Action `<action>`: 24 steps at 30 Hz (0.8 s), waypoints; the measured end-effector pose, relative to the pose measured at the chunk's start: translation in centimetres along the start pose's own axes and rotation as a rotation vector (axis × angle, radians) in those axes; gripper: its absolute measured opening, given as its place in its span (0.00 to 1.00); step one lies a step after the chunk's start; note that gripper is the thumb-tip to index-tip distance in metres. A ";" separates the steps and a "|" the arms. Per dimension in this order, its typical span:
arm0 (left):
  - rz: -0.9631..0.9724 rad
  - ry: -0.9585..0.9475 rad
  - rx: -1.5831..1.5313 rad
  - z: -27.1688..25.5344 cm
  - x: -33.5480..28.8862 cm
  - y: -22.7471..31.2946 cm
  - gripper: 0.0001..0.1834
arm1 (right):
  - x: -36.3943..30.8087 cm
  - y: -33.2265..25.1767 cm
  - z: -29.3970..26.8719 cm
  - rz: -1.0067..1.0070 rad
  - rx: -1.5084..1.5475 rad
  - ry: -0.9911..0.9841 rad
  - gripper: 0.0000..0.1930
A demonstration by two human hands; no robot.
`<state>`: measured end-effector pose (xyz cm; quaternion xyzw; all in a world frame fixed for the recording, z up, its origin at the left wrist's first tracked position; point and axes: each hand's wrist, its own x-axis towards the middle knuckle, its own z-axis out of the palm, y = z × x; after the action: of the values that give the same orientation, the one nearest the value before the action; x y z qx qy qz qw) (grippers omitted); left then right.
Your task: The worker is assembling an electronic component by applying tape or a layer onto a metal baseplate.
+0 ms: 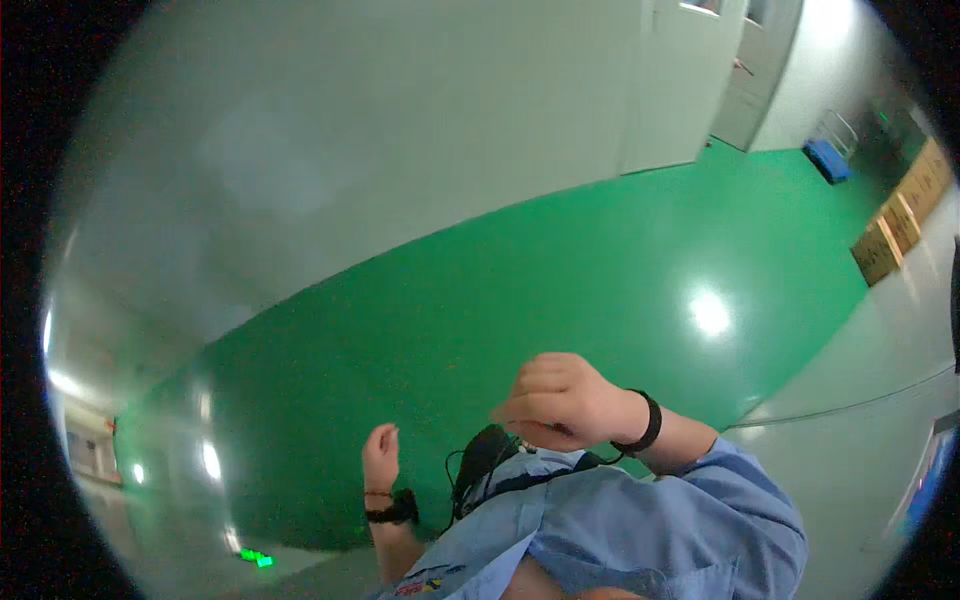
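Note:
My right hand (565,400) is raised in front of my body, its fingers curled in together. Nothing shows in its grip, and a black band circles that wrist. Lower and to the left hangs my left hand (380,458), its fingers folded into a loose fist with no object visible. That wrist wears a black watch-like band (393,508) and a thin bracelet. Between the hands, against my blue shirt (640,515), is a dark item (487,455) with a thin black cord; its kind is unclear. Neither hand touches a wall or other object.
Shiny green floor (480,290) runs along a pale wall (400,130). A door (675,90) stands at the far right, with part of a person's hand (742,67) in the doorway. Beyond are a blue trolley (827,161) and stacked cardboard boxes (880,250).

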<state>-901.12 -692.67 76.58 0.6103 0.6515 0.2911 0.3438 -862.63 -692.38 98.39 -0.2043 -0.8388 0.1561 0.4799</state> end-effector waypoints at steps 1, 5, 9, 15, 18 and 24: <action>-0.017 0.016 0.016 0.4 2.5 0.4 0.11 | -0.1 1.9 -1.2 0.057 -0.058 -0.031 0.10; 0.060 -0.162 0.051 3.0 14.0 1.8 0.09 | -2.6 7.2 -5.1 0.290 -0.098 0.023 0.11; 0.251 -0.406 0.161 10.4 29.1 12.1 0.10 | -3.8 9.7 -9.4 0.652 -0.283 0.166 0.11; 0.617 -0.809 0.013 30.9 38.3 36.2 0.11 | -7.7 6.2 -19.4 0.994 -0.622 0.547 0.08; 0.585 -1.047 0.028 32.9 35.8 39.3 0.11 | -7.8 1.7 -15.4 1.178 -0.715 0.827 0.07; 0.751 -1.312 0.059 49.7 26.8 52.1 0.11 | -15.1 -0.8 -31.4 1.251 -0.921 0.937 0.07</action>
<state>-830.72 -663.53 86.20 0.8484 0.0692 -0.0521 0.5223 -828.61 -698.45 102.98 -0.8370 -0.2729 -0.0615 0.4702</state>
